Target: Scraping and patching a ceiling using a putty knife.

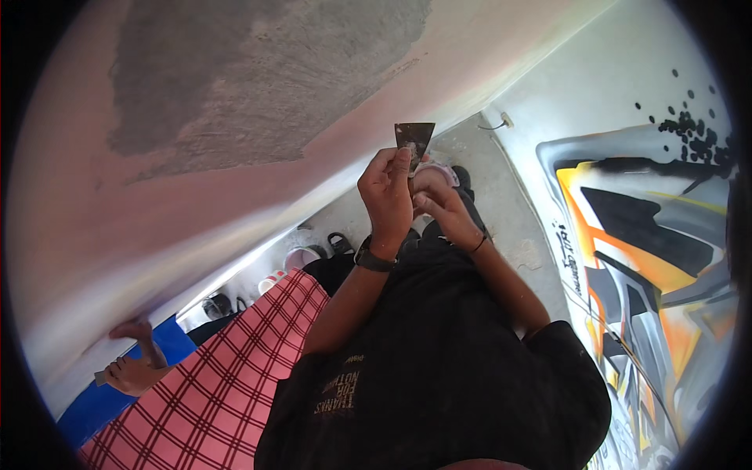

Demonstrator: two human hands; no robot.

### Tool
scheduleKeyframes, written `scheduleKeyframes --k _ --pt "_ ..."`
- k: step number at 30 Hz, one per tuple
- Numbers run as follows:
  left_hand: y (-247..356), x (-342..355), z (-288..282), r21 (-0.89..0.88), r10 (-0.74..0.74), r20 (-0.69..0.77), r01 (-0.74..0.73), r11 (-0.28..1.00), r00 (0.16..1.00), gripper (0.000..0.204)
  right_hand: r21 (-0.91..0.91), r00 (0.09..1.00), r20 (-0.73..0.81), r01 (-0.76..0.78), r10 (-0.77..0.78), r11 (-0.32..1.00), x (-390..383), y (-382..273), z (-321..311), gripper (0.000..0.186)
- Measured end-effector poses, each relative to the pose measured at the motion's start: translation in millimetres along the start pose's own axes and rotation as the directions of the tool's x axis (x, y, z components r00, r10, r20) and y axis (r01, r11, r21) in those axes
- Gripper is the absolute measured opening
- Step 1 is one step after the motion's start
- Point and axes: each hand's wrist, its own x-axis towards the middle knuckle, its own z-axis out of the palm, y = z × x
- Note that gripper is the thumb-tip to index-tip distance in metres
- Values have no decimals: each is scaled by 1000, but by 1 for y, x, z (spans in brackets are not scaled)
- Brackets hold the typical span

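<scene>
My left hand (385,188), with a dark watch on its wrist, is closed around a putty knife (415,135), thumb pressed at the base of the blade. The trapezoid blade points up and away from me, with pale paste smeared on it. Right beside it, my right hand (445,205) has its fingers curled in against the lower part of the left hand, where the handle is hidden. What the right fingers grip there cannot be made out. Ahead and to the left, the pink wall (235,200) carries a large rough grey patch (258,78).
A co-worker in blue and a pink checked garment (243,345) stands close on my left, hands (135,372) near the wall. Sandals (340,243) and a pale round container (301,257) lie on the floor. At right is a painted mural wall (650,235) with a cable outlet (507,120).
</scene>
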Motion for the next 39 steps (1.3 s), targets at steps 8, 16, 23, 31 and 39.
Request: scheduleKeyframes --k 8,16,23,31,39 --pt "21 -1 28 -28 118 -68 -120 992 991 23 -267 962 -7 263 -275 927 14 -48 17 21" --pt "-6 26 43 -101 81 -147 -96 990 986 23 -302 964 -111 197 -240 933 35 -43 -12 17" --pt "6 22 64 167 254 -368 -205 964 895 28 -636 830 -30 414 -557 651 48 -48 -12 16" --pt "9 39 60 8 178 -481 -199 980 859 22 -565 923 30 332 -384 755 70 -44 -12 21" --pt "17 42 53 137 277 -415 -242 961 867 19 -501 935 -22 296 -354 813 69 -50 -4 26"
